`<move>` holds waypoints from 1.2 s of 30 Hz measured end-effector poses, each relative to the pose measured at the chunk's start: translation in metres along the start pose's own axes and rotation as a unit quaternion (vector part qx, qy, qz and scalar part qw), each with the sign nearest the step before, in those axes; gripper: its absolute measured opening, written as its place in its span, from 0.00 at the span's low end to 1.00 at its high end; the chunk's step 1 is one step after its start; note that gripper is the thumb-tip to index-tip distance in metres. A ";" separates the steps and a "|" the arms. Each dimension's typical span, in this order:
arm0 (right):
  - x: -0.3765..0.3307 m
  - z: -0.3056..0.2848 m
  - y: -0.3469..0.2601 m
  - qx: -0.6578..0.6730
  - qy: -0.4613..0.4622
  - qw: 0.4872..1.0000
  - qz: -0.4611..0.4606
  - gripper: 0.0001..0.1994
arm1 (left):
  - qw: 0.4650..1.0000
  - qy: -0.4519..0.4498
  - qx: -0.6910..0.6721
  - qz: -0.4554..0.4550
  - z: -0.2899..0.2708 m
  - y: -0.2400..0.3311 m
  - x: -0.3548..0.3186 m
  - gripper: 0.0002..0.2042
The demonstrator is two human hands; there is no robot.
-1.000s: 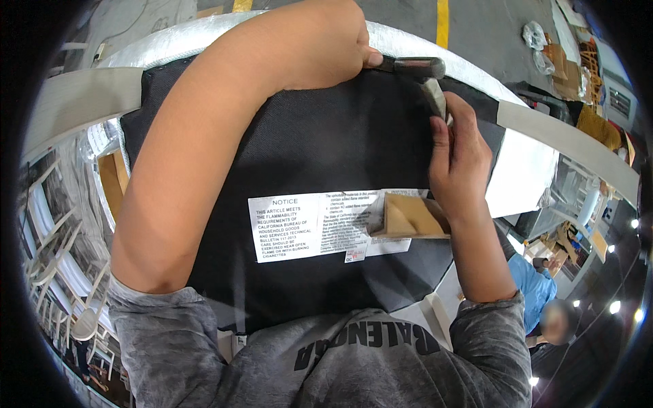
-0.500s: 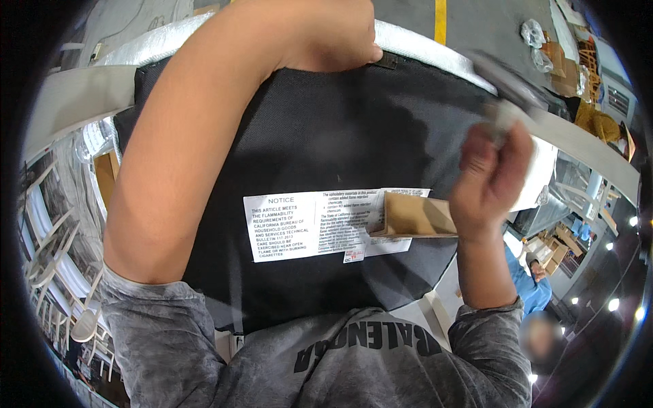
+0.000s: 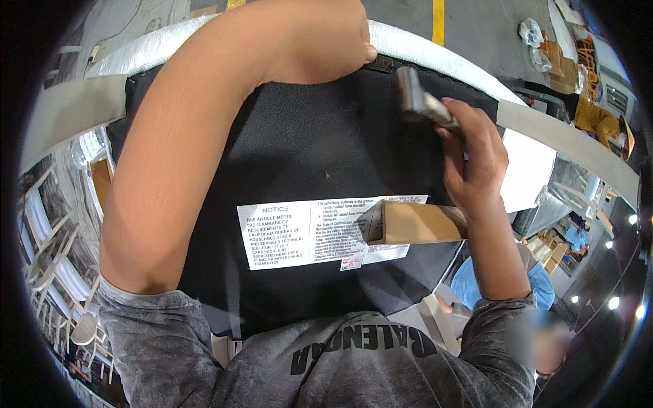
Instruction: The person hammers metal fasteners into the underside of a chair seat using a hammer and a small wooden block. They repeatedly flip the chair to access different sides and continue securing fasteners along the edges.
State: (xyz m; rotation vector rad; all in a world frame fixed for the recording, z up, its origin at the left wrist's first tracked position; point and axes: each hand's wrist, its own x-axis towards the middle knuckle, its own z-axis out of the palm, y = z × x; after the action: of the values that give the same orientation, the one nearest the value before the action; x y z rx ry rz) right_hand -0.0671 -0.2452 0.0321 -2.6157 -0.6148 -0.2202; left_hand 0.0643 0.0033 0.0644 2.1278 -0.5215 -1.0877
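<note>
Gripping the hammer (image 3: 416,98), our right hand (image 3: 479,153) had its thumb and fingers clamped round the pale handle. The hammer's dark grey head, slightly blurred, stuck out to the left of our right fingertips, on the side toward our left hand (image 3: 345,42). Just to the right of our left thumb lay the small dark plate (image 3: 382,63), flat near the far edge of the black panel (image 3: 292,153). The hammer head showed to the right of that plate and a little nearer to us; we could not tell how high above the panel it was. Our left thumb tip was at the plate's left end, touching it or just beside it, while the other left fingers were hidden behind the hand, so we could not tell whether they were clamped or apart. Beyond our left hand ran a silvery white wrapping (image 3: 435,56) along the panel's far side. Nearer to us than the right hand, an open cardboard box (image 3: 422,223) rested over the white labels (image 3: 275,238), its right end passing by our right wrist. Outward of our right hand curved a pale arm piece (image 3: 564,139); another pale rail (image 3: 75,115) lay outward of our left forearm.
</note>
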 end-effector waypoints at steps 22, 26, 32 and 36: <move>0.015 -0.018 0.012 -0.070 -0.098 0.990 -0.078 0.24 | 0.979 0.145 0.111 0.088 0.025 -0.028 0.011 0.15; 0.016 -0.016 0.009 -0.027 -0.065 0.995 -0.075 0.21 | 0.984 0.117 0.119 0.058 0.023 -0.023 0.013 0.16; 0.001 -0.013 0.010 -0.004 -0.074 0.997 -0.020 0.19 | 0.981 0.094 0.123 0.120 0.019 -0.031 0.013 0.18; 0.004 -0.009 0.010 -0.009 -0.074 0.997 -0.006 0.17 | 0.989 0.054 0.085 0.106 0.017 -0.028 0.017 0.18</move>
State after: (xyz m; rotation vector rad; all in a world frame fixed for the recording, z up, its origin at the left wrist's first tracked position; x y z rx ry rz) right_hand -0.0598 -0.2560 0.0373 -2.6638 -0.6818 -0.0360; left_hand 0.0607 0.0054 0.0279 2.2027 -0.7924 -0.8306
